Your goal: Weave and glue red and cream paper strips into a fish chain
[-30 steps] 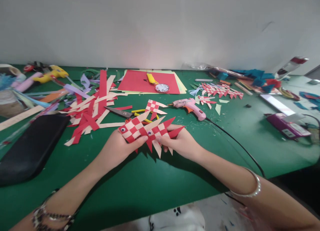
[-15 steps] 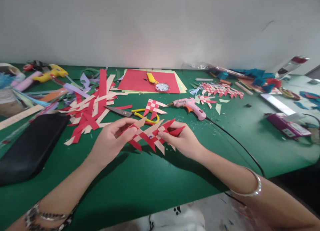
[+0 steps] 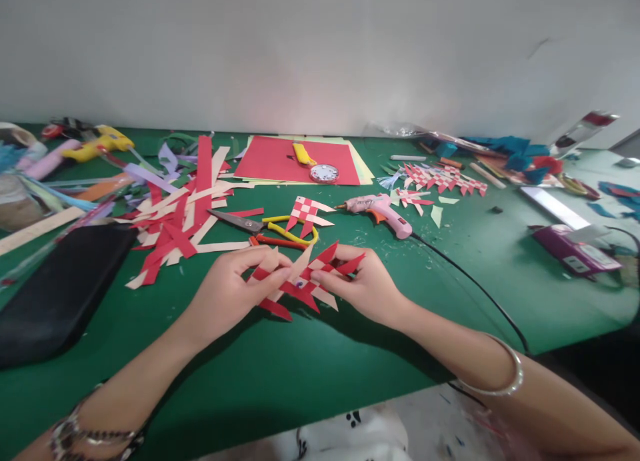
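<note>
Between my two hands is a string of woven paper fish (image 3: 306, 289) in red and cream, with a small round eye showing near its middle. My left hand (image 3: 245, 281) pinches its left part between thumb and fingers. At the right part, my right hand (image 3: 357, 281) grips it the same way, thumb on top. The fingertips behind the paper are hidden. Just beyond my hands lie scissors (image 3: 285, 233) with yellow and orange handles. A single checked paper fish (image 3: 305, 211) rests over their handle, close to the tip of a pink glue gun (image 3: 383, 211).
Red and cream paper strips (image 3: 185, 208) are heaped at left, behind a black case (image 3: 65, 288). Coloured sheets (image 3: 260, 160) carry a yellow cutter (image 3: 303, 154) and a round container (image 3: 324, 174). More woven fish (image 3: 445, 179) lie at right. The glue gun's black cord (image 3: 470, 281) crosses the green table.
Both hands have lowered slightly with the woven paper fish, and its points have tilted. My left thumb has slid inward toward the middle, and more of the scissors' orange handle now shows.
</note>
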`<state>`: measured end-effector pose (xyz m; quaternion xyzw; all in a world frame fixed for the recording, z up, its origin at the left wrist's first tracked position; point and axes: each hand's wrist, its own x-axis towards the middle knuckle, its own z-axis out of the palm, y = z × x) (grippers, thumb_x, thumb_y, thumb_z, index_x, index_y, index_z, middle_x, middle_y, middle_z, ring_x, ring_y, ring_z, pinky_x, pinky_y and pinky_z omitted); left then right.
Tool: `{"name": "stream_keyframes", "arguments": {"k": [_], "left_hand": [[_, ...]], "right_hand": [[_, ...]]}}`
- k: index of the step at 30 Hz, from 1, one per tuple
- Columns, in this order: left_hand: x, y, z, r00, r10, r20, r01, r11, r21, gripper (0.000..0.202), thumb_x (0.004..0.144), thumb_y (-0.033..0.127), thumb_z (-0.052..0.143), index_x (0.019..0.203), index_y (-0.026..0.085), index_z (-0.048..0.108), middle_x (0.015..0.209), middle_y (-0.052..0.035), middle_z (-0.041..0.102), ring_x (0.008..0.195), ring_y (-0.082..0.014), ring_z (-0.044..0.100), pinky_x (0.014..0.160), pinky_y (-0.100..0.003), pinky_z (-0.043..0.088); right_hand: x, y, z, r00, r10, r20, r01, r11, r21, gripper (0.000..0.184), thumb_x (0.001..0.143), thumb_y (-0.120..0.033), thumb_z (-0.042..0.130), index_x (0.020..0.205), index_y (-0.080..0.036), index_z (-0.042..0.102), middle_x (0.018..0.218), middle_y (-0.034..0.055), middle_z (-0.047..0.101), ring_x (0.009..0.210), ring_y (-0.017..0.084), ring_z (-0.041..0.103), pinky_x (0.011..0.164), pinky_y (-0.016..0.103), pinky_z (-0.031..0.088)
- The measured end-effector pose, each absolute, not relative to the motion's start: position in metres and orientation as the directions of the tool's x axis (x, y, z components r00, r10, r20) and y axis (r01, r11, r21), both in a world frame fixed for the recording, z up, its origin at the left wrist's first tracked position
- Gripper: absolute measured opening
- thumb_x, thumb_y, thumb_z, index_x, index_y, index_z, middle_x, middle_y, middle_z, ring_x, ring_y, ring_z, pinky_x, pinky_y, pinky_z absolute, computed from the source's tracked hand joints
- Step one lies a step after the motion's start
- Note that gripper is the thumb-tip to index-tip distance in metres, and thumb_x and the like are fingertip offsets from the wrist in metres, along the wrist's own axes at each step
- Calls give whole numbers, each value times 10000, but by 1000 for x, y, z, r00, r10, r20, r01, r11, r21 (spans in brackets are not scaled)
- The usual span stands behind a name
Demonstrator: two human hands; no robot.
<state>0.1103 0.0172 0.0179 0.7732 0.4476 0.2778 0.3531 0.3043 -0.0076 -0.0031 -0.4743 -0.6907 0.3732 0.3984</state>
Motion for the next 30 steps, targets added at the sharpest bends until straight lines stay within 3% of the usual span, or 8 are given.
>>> {"name": "stream_keyframes", "arguments": {"k": [13, 21, 26, 30], "left_hand": [[110, 15, 17, 449, 891, 64, 507, -313, 803, 296, 802, 333, 532, 539, 198, 521, 576, 52, 606, 545, -100, 543, 611, -222, 460], [112, 15, 17, 430, 902, 26, 499, -262, 826, 391, 799, 355, 524, 486, 206, 342, 615, 37, 627, 587, -125, 581, 645, -260, 475], [112, 14, 16, 393, 919, 20, 535, -247, 808, 381, 802, 391, 524, 508, 199, 376, 733, 32, 663, 563, -105, 546, 611, -244, 451], [113, 14, 15, 388, 922, 9, 521, -227, 823, 396, 800, 409, 532, 507, 197, 370, 671, 40, 646, 579, -109, 546, 590, -227, 425]], "right_hand": [[303, -8, -3, -241, 962, 129, 333, 207, -920, 157, 793, -299, 572, 739, -164, 633, 739, 21, 667, 659, 124, 585, 607, 241, 448], [303, -7, -2, -241, 963, 121, 304, 194, -933, 164, 793, -322, 573, 743, -171, 614, 705, 5, 650, 626, 116, 566, 587, 238, 442], [303, -9, -2, -236, 963, 133, 300, 202, -932, 164, 795, -310, 569, 724, -166, 602, 682, 1, 640, 607, 108, 554, 573, 227, 431], [303, -8, -1, -244, 963, 115, 294, 187, -938, 174, 797, -322, 568, 731, -165, 603, 688, 6, 648, 612, 113, 563, 573, 230, 435]]}}
